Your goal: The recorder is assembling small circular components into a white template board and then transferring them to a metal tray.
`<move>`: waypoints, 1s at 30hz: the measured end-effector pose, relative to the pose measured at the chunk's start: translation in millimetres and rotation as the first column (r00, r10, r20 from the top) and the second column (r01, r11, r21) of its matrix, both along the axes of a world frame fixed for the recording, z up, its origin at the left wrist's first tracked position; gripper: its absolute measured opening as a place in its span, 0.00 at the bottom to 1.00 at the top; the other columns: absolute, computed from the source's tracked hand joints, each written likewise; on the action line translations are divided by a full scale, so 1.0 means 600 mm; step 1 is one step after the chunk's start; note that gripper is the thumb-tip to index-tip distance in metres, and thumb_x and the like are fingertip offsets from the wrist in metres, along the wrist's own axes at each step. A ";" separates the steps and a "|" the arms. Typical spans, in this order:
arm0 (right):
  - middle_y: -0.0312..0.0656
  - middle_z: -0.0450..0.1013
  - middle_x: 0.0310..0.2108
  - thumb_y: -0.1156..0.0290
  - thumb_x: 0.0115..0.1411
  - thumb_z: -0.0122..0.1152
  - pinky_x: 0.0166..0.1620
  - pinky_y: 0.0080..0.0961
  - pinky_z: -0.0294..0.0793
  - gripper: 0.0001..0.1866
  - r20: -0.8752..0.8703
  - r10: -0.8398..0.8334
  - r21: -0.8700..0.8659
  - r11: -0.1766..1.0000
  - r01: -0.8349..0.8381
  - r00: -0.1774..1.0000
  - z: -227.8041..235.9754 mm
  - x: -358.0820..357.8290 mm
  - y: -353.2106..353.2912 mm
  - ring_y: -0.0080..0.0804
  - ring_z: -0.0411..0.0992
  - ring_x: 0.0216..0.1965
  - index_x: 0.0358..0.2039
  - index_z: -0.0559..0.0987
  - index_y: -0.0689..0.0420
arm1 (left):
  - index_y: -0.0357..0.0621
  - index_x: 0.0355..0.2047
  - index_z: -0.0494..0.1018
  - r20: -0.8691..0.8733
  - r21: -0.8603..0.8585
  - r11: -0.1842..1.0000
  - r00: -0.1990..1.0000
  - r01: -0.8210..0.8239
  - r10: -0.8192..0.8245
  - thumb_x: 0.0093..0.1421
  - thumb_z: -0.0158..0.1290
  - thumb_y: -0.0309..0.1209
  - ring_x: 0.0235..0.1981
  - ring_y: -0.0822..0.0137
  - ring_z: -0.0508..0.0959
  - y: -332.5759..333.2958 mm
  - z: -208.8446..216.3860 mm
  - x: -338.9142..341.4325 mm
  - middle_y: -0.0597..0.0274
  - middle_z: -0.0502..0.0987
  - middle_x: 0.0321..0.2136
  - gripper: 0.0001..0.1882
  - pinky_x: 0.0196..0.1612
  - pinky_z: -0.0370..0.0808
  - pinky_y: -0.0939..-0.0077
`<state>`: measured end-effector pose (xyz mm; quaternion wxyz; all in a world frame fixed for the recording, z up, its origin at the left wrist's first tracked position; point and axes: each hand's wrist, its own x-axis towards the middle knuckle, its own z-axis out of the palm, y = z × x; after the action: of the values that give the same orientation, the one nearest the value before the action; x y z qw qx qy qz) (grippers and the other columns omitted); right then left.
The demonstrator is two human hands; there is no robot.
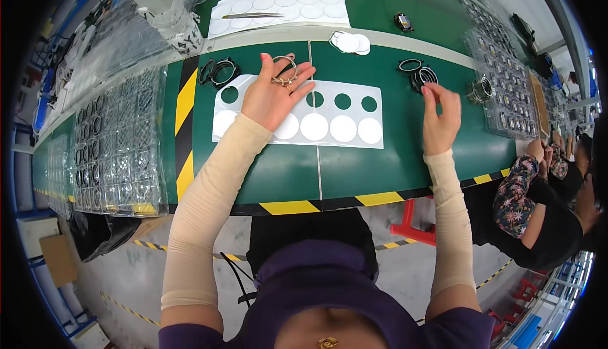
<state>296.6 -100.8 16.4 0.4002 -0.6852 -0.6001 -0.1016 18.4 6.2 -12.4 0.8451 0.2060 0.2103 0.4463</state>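
My left hand (268, 99) is turned palm up over a white sheet (329, 111) and holds a thin metal ring (284, 82) at its fingers. More than one ring may lie there; I cannot tell. The sheet carries a row of white round stickers (314, 127) and a row of round gaps showing the green table. At the right, the thumb and forefinger of my right hand (443, 118) pinch at the near edge of a small group of black rings (420, 76). Whether a ring is lifted there is hidden by the fingertips.
Black rings (225, 72) lie left of the sheet. Beyond are loose white discs (350, 43) and another sticker sheet (342, 21) with tweezers (253, 15). Clear plastic trays stand left (120, 152) and right (506, 83). Metal rings (481, 89) sit by the right trays. A co-worker (538, 222) sits at right.
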 end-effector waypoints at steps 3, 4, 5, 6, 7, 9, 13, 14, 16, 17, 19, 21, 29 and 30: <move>0.45 0.67 0.44 0.62 0.50 0.61 0.48 0.32 0.62 0.19 0.385 -0.062 -0.016 0.997 0.074 0.921 0.009 0.015 0.039 0.40 0.65 0.45 0.43 0.73 0.54 | 0.37 0.44 0.61 0.000 0.001 1.000 1.000 -0.004 0.004 0.59 0.40 0.53 0.53 0.50 0.64 -0.001 0.000 -0.002 0.41 0.64 0.47 0.28 0.55 0.62 0.57; 0.46 0.67 0.45 0.57 0.50 0.61 0.49 0.36 0.60 0.22 0.521 -0.102 0.058 0.995 0.084 0.847 0.015 0.017 0.055 0.42 0.63 0.48 0.44 0.73 0.52 | 0.37 0.43 0.61 0.006 0.000 1.000 1.000 0.000 0.000 0.59 0.40 0.53 0.53 0.50 0.63 0.000 0.000 -0.002 0.41 0.64 0.47 0.28 0.55 0.62 0.57; 0.44 0.65 0.48 0.53 0.48 0.61 0.52 0.43 0.57 0.26 0.518 -0.121 0.030 0.992 0.123 0.847 0.003 0.025 0.066 0.44 0.60 0.52 0.46 0.72 0.51 | 0.37 0.43 0.61 0.011 0.000 1.000 1.000 0.005 -0.005 0.59 0.40 0.52 0.53 0.50 0.63 0.000 0.000 -0.002 0.41 0.64 0.47 0.28 0.55 0.62 0.57; 0.44 0.65 0.48 0.53 0.48 0.61 0.52 0.43 0.57 0.26 0.520 -0.124 0.037 0.992 0.123 0.845 -0.005 0.030 0.072 0.44 0.60 0.52 0.46 0.72 0.51 | 0.37 0.43 0.61 0.015 0.008 1.000 1.000 0.005 -0.005 0.59 0.40 0.52 0.53 0.50 0.63 0.001 0.000 -0.001 0.41 0.64 0.47 0.28 0.55 0.62 0.57; 0.43 0.66 0.47 0.53 0.48 0.61 0.53 0.44 0.55 0.26 0.531 -0.110 -0.021 0.990 0.143 0.840 -0.012 0.035 0.077 0.44 0.60 0.52 0.46 0.72 0.51 | 0.37 0.43 0.61 0.012 -0.007 1.000 1.000 0.008 -0.008 0.59 0.40 0.52 0.53 0.50 0.63 0.001 -0.001 0.000 0.41 0.64 0.47 0.28 0.55 0.62 0.57; 0.42 0.69 0.44 0.55 0.49 0.61 0.55 0.48 0.53 0.23 0.487 -0.052 -0.121 0.985 0.126 0.872 -0.018 0.039 0.083 0.42 0.61 0.51 0.44 0.73 0.51 | 0.37 0.43 0.61 0.010 -0.018 1.000 1.000 0.015 -0.015 0.59 0.40 0.52 0.53 0.50 0.63 0.001 -0.001 0.002 0.41 0.64 0.47 0.27 0.55 0.62 0.57; 0.41 0.70 0.41 0.58 0.50 0.60 0.54 0.47 0.53 0.19 0.426 -0.021 -0.072 0.996 0.057 0.904 -0.017 0.038 0.089 0.40 0.64 0.49 0.41 0.74 0.52 | 0.37 0.43 0.61 0.014 -0.008 1.000 1.000 0.014 -0.014 0.59 0.40 0.52 0.53 0.50 0.63 0.001 0.000 -0.001 0.41 0.64 0.47 0.28 0.55 0.62 0.57; 0.41 0.70 0.41 0.60 0.50 0.61 0.54 0.44 0.55 0.17 0.363 -0.026 0.001 1.000 0.027 0.931 -0.010 0.037 0.086 0.40 0.64 0.48 0.39 0.74 0.54 | 0.37 0.43 0.61 0.006 -0.003 1.000 1.000 0.011 -0.011 0.59 0.40 0.52 0.53 0.50 0.63 0.000 0.001 -0.004 0.41 0.64 0.47 0.28 0.55 0.62 0.57; 0.42 0.70 0.41 0.62 0.50 0.61 0.53 0.40 0.56 0.16 0.302 -0.025 0.075 0.997 0.002 0.953 -0.005 0.035 0.078 0.40 0.65 0.47 0.38 0.74 0.55 | 0.37 0.43 0.61 0.002 0.001 1.000 1.000 0.008 -0.008 0.59 0.40 0.52 0.53 0.50 0.63 0.001 0.002 -0.005 0.41 0.64 0.47 0.28 0.55 0.62 0.57; 0.42 0.71 0.41 0.65 0.49 0.62 0.52 0.36 0.58 0.15 0.214 -0.045 0.125 0.992 0.019 0.976 -0.008 0.037 0.070 0.40 0.66 0.46 0.37 0.74 0.57 | 0.37 0.44 0.60 0.003 0.000 1.000 1.000 0.009 -0.009 0.59 0.41 0.52 0.53 0.50 0.63 0.001 0.002 -0.005 0.41 0.64 0.47 0.27 0.55 0.62 0.57; 0.45 0.69 0.43 0.69 0.48 0.64 0.50 0.28 0.61 0.15 0.097 -0.051 0.113 0.993 0.040 0.994 -0.015 0.048 0.051 0.40 0.65 0.47 0.36 0.73 0.59 | 0.37 0.44 0.60 0.009 -0.005 1.000 1.000 0.019 -0.019 0.59 0.41 0.52 0.53 0.50 0.63 0.002 0.001 -0.001 0.41 0.64 0.47 0.27 0.55 0.62 0.57; 0.46 0.68 0.46 0.69 0.48 0.64 0.50 0.30 0.61 0.16 0.131 -0.070 0.114 0.992 0.055 0.989 -0.020 0.040 0.043 0.41 0.65 0.48 0.38 0.73 0.59 | 0.37 0.43 0.61 0.010 0.001 1.000 1.000 0.015 -0.015 0.59 0.41 0.52 0.53 0.50 0.63 0.002 0.001 -0.001 0.41 0.64 0.46 0.27 0.55 0.62 0.57; 0.53 0.61 0.51 0.64 0.45 0.64 0.55 0.44 0.54 0.27 0.391 0.207 -0.180 0.973 -0.146 0.897 -0.012 -0.095 -0.020 0.48 0.58 0.54 0.45 0.69 0.63 | 0.38 0.43 0.62 0.004 0.004 1.000 1.000 0.013 -0.013 0.58 0.41 0.53 0.53 0.51 0.64 0.002 -0.002 0.000 0.42 0.65 0.45 0.28 0.55 0.62 0.57; 0.52 0.63 0.50 0.66 0.46 0.64 0.54 0.42 0.56 0.26 0.352 0.258 -0.250 0.952 -0.176 0.900 -0.018 -0.097 -0.023 0.48 0.59 0.53 0.45 0.70 0.62 | 0.38 0.43 0.62 0.005 0.003 1.000 1.000 0.009 -0.009 0.58 0.41 0.53 0.53 0.51 0.64 0.001 -0.002 0.001 0.42 0.65 0.45 0.28 0.54 0.62 0.56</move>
<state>238.3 -114.5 5.4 0.2096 -0.6195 -0.7465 -0.1226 19.1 6.7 -13.4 0.8472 0.2072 0.2066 0.4435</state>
